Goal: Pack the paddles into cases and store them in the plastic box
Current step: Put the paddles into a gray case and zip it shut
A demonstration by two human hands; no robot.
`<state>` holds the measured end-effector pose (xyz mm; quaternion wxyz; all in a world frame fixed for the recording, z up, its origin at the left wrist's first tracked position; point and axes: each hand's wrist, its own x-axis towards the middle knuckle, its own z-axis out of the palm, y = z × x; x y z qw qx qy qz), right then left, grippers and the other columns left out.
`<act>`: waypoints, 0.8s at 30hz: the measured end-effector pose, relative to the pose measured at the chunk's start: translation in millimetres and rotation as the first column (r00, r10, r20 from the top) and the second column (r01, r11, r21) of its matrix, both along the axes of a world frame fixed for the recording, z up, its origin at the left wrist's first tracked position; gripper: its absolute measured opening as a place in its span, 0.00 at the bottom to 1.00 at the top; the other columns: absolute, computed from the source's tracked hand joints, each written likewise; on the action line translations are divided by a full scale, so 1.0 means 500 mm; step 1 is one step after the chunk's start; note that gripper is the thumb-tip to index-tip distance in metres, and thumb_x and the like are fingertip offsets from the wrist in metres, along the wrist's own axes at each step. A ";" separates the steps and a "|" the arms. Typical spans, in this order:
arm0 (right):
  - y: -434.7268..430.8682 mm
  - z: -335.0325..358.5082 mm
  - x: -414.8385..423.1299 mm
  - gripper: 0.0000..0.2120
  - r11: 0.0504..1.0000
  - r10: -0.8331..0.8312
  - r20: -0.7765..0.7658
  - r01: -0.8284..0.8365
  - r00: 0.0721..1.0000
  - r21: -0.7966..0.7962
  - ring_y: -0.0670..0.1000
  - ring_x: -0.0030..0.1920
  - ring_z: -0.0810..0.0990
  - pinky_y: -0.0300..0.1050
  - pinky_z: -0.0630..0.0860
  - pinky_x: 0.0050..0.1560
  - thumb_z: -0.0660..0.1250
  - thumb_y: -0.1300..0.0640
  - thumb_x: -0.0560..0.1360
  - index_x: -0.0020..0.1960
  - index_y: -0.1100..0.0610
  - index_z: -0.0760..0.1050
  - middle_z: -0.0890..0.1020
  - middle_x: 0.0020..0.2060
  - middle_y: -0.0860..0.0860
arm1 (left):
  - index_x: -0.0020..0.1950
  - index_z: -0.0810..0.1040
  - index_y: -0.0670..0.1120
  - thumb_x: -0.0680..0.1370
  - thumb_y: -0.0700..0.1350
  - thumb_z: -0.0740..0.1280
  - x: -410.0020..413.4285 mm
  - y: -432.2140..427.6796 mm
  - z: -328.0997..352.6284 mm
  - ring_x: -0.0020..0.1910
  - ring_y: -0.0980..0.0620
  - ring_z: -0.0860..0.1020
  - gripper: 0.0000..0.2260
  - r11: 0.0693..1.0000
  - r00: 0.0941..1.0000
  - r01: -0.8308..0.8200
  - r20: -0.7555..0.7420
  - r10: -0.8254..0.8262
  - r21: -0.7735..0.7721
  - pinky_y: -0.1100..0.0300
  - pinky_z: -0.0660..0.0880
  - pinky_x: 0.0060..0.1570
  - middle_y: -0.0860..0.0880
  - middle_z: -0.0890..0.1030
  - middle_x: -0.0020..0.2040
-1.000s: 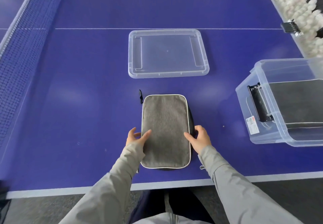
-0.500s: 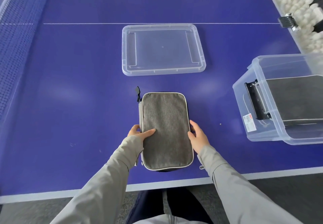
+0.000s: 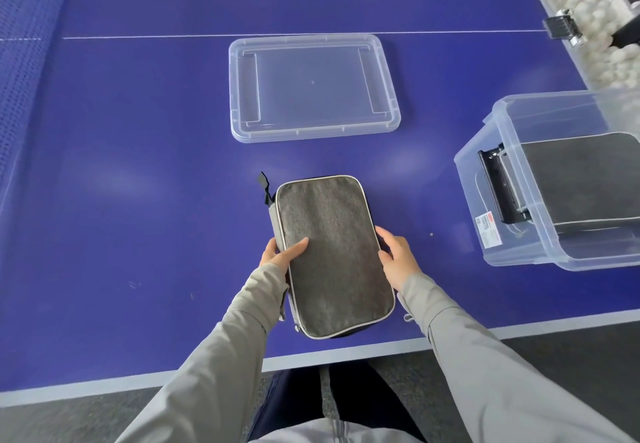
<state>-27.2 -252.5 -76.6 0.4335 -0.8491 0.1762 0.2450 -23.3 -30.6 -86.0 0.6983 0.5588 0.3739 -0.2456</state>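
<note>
Grey paddle case point(image 3: 332, 255) at 6 o'clock on the blue table point(image 3: 138, 183), long axis running from 6 toward 12, tilted slightly leftward at the far end. Zipped shut as far as could be seen, with pale piping round the edge and a dark pull tab point(image 3: 265, 189) sticking out at the far left corner. Near end of the case just short of the table's white front edge.

Left hand point(image 3: 280, 256) clamped on the case's left edge: thumb laid flat across the top fabric, fingers tucked down along the side. Right hand point(image 3: 394, 256) pressed against the right edge, fingers curled around it, thumb at the rim. Case thus gripped between both hands; whether lifted or resting on the table could not be told.

Clear lid point(image 3: 313, 88) lying flat at 12 o'clock, well apart from the case, just this side of a white line across the table.

Clear plastic box point(image 3: 512, 165) at 3 o'clock, open, well apart from the right hand. Inside it, a second grey case point(image 3: 581, 179) lying flat. Black latch handle point(image 3: 498, 190) on the box's near end wall, a white label point(image 3: 489, 229) below it.

At 1 to 2 o'clock, a tray of white balls point(image 3: 588, 3) along the table's edge, partly blurred. Blue net point(image 3: 20, 62) at 10 o'clock. Grey sleeves point(image 3: 221, 356) from 6 o'clock.
</note>
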 end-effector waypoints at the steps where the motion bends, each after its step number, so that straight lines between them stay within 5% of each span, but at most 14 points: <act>1: 0.000 0.003 -0.005 0.24 1.000 0.017 0.025 -0.016 1.000 -0.024 0.52 0.66 0.67 0.40 0.61 0.66 0.54 0.65 0.80 0.75 0.52 0.59 0.64 0.67 0.55 | 0.55 0.75 0.47 0.68 0.45 0.76 -0.001 -0.005 -0.001 0.46 0.45 0.81 0.18 0.999 0.999 -0.049 0.012 0.049 0.020 0.53 0.78 0.43 0.45 0.81 0.50; 4: 0.009 0.023 -0.034 0.24 0.980 0.015 0.247 0.035 0.969 -0.197 0.53 0.66 0.68 0.48 0.65 0.66 0.60 0.63 0.79 0.73 0.55 0.61 0.66 0.65 0.54 | 0.48 0.76 0.48 0.68 0.42 0.76 -0.001 -0.024 -0.003 0.40 0.48 0.80 0.12 0.991 0.992 -0.120 0.039 0.118 0.057 0.57 0.77 0.41 0.47 0.81 0.44; 6: 0.020 0.048 -0.069 0.18 0.954 0.005 0.491 0.142 0.871 -0.262 0.52 0.56 0.73 0.54 0.70 0.57 0.64 0.61 0.76 0.65 0.57 0.70 0.72 0.55 0.51 | 0.45 0.75 0.49 0.68 0.42 0.76 -0.001 -0.036 0.003 0.41 0.47 0.80 0.12 0.985 0.987 -0.154 0.044 0.151 0.071 0.54 0.78 0.44 0.48 0.81 0.43; 9: 0.038 0.071 -0.149 0.09 0.948 0.041 0.714 0.199 0.698 -0.249 0.45 0.42 0.69 0.46 0.67 0.47 0.65 0.52 0.74 0.51 0.55 0.71 0.70 0.41 0.47 | 0.45 0.74 0.49 0.67 0.45 0.76 -0.002 -0.046 0.011 0.42 0.45 0.80 0.13 0.967 0.968 -0.250 0.009 0.250 0.058 0.49 0.78 0.50 0.47 0.81 0.43; 13: 0.084 0.069 -0.233 0.12 0.955 0.071 0.732 0.166 0.677 -0.246 0.44 0.36 0.63 0.42 0.64 0.41 0.64 0.44 0.73 0.44 0.51 0.66 0.68 0.34 0.46 | 0.54 0.74 0.53 0.65 0.50 0.76 0.005 -0.049 0.028 0.47 0.46 0.79 0.21 0.906 0.903 -0.422 -0.084 0.420 -0.008 0.47 0.75 0.54 0.50 0.80 0.49; 17: 0.131 0.061 -0.228 0.18 0.954 0.008 0.669 0.195 0.744 -0.229 0.45 0.36 0.67 0.39 0.67 0.41 0.70 0.41 0.69 0.49 0.50 0.68 0.75 0.34 0.47 | 0.49 0.71 0.54 0.63 0.48 0.77 0.011 -0.050 0.048 0.49 0.45 0.79 0.20 0.830 0.834 -0.551 -0.112 0.541 -0.087 0.41 0.73 0.57 0.49 0.79 0.49; 21: 0.151 0.071 -0.184 0.18 0.930 -0.064 0.672 0.289 0.737 -0.228 0.44 0.36 0.68 0.40 0.70 0.36 0.76 0.50 0.66 0.47 0.51 0.69 0.76 0.31 0.45 | 0.46 0.71 0.56 0.61 0.47 0.77 0.008 -0.048 0.062 0.46 0.47 0.80 0.19 0.777 0.785 -0.619 -0.089 0.613 -0.113 0.39 0.74 0.55 0.49 0.81 0.46; 24: 0.147 0.081 -0.169 0.07 0.914 0.089 0.741 0.242 0.665 -0.327 0.44 0.33 0.73 0.37 0.71 0.33 0.72 0.54 0.70 0.42 0.56 0.76 0.78 0.29 0.45 | 0.45 0.71 0.56 0.61 0.48 0.77 0.011 -0.033 0.070 0.46 0.47 0.80 0.20 0.746 0.753 -0.657 -0.078 0.653 -0.109 0.40 0.75 0.52 0.49 0.81 0.47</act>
